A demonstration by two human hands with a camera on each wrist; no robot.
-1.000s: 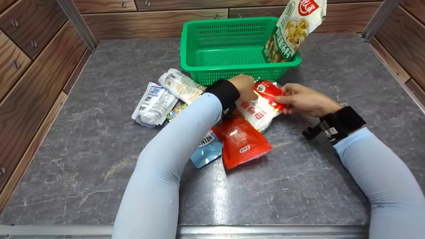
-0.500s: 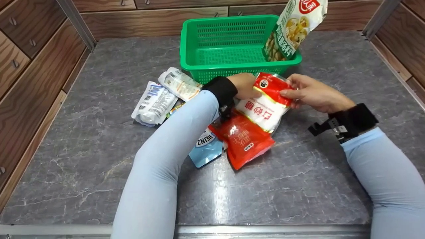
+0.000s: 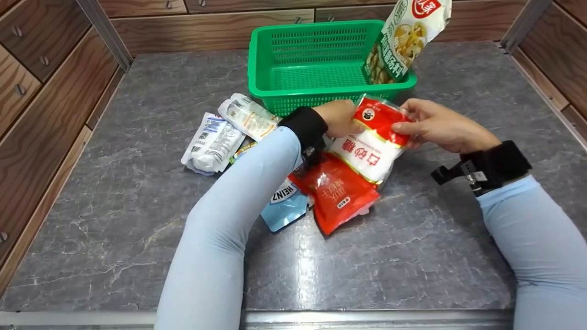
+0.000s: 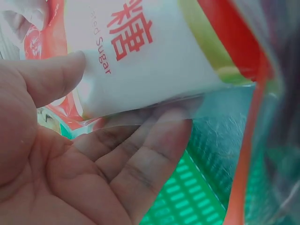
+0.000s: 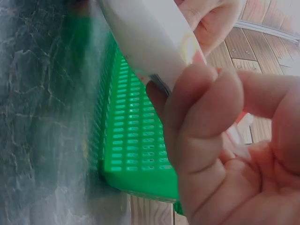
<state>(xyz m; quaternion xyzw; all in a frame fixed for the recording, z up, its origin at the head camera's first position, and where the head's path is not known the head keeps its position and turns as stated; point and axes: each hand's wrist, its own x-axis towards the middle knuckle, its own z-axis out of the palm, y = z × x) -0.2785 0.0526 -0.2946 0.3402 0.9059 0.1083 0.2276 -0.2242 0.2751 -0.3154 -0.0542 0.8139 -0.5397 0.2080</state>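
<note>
A red and white bag of granulated sugar (image 3: 361,152) is held by both hands in front of the basket. My left hand (image 3: 338,118) grips its left edge; in the left wrist view, the thumb lies on the printed face and the fingers are behind. At the upper right edge, my right hand (image 3: 440,126) pinches the bag between thumb and curled fingers. A red packet (image 3: 337,192) lies just below the sugar bag, partly overlapped by it. The left forearm partly covers a light blue Heinz pouch (image 3: 285,211).
A green basket (image 3: 316,92) stands behind the hands, with a tall green and white food pouch (image 3: 399,43) leaning in its right end. Two white pouches, one nearer (image 3: 213,145) and one farther (image 3: 250,117), lie left of the arm on the grey marbled table (image 3: 114,220).
Both hands have brought the sugar bag up and to the right, and more of its face shows. The right hand moved farther right. The red packet shifted slightly.
</note>
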